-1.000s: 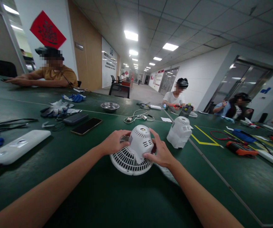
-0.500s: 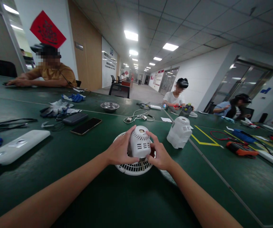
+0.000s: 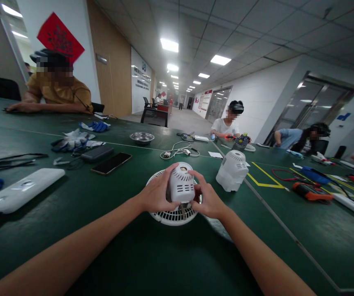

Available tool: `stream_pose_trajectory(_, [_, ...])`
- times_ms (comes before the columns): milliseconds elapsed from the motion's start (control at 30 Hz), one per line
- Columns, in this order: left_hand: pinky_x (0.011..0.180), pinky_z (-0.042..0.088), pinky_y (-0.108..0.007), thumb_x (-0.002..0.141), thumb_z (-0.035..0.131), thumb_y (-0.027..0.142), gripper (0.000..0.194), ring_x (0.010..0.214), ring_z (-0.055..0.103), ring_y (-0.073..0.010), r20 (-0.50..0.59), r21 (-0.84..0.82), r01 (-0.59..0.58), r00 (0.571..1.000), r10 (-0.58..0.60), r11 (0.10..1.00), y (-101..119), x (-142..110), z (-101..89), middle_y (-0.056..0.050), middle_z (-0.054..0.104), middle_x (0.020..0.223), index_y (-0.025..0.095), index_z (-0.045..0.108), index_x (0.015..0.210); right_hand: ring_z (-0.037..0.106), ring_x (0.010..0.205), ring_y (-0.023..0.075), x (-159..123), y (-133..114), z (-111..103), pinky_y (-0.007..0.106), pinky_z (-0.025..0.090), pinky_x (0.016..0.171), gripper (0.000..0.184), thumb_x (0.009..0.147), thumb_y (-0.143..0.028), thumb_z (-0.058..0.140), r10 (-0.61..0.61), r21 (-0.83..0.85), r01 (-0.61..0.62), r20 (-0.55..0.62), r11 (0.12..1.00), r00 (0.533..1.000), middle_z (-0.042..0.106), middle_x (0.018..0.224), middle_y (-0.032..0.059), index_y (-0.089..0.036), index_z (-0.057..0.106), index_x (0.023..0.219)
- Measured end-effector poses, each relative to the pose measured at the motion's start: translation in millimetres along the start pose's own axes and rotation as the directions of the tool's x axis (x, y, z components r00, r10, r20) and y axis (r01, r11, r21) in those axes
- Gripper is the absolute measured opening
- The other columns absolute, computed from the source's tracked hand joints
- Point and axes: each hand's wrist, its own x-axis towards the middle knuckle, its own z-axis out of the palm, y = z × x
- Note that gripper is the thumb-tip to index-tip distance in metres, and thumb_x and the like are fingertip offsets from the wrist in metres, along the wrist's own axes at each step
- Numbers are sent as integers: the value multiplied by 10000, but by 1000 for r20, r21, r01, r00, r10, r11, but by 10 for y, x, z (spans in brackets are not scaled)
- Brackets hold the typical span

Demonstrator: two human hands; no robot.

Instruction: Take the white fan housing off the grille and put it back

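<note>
A white vented motor housing (image 3: 183, 187), like that of a small fan, sits upright over a round white fan grille (image 3: 173, 220). My left hand (image 3: 157, 192) is wrapped round the housing's left side, thumb low at the front and fingers near the top. From the right, my right hand (image 3: 208, 198) grips it, with fingertips at the upper edge and thumb near the bottom. Some darker metal parts show in the gap beneath the housing; most of them are hidden. To the right stands a second white plastic housing (image 3: 232, 170), apart from both hands.
Left on the green table (image 3: 127, 263) lie a phone (image 3: 112, 163), a dark case (image 3: 97, 153), gloves (image 3: 73, 142) and a white power bank-like device (image 3: 24, 191). Beyond are a metal bowl (image 3: 142, 138) and a white cable (image 3: 179, 151). An orange multimeter (image 3: 311, 193) lies right. Several people sit around.
My hands keep their hold, and the housing has barely shifted. The person at the left has moved slightly, and the person at the far right leans lower over the table.
</note>
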Motion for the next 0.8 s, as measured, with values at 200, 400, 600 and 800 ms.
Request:
stream_pose_trajectory(200, [960,468,-550,668,748,448,1157,1149,565,-378,11,15,4,1000,-4,1000,54,-1,-35,-190,470,1400,233,25,1545,591,618,139,0,-35,-3,275,490,594,905,706,-125,633,31,-9,-32,-9,999,999,654,809,-28,-281,192,1480])
stream_pose_trajectory(400, [955,468,-554,664,739,460,1162,1130,578,-373,-2,44,1,1000,-1,999,1,2,15,-189,481,1387,223,24,1549,577,603,126,7,-60,1,260,477,596,881,690,-106,633,42,-15,-42,-17,999,999,623,752,-60,-278,221,1449])
stream_pose_trajectory(600, [962,464,-570,647,757,519,1186,1157,574,-395,-1,56,-17,1000,17,998,-108,17,6,-188,478,1412,246,44,1554,593,622,129,4,-51,-7,263,486,601,879,702,-111,634,50,10,-50,3,999,999,657,819,-35,-282,203,1450])
stream_pose_trajectory(800, [981,446,-595,665,748,535,1161,1172,570,-409,52,32,-59,997,57,998,-172,29,-66,-202,483,1418,232,63,1553,599,619,141,8,-23,7,279,499,598,866,700,-116,624,22,27,-22,4,999,1000,662,833,-27,-290,208,1440])
